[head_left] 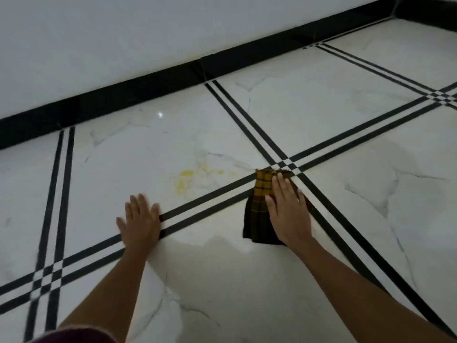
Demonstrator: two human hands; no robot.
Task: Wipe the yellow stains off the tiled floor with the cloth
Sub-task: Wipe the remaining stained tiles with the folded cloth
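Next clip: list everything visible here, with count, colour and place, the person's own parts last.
stains: several patches, yellow, on the tile between the hands, towards the wall
cloth: one, yellow and dark checked, flat on the floor beside the stripe crossing
floor: white marbled tiles with paired black stripes
skirting: one, black, along the wall's foot
wall: white, top
sleeve: dark red, bottom left
left hand: flat on the floor, empty
right hand: flat on the cloth

yellow stains (188, 180) on white tiled floor (321, 115), folded checked cloth (257, 214) just right
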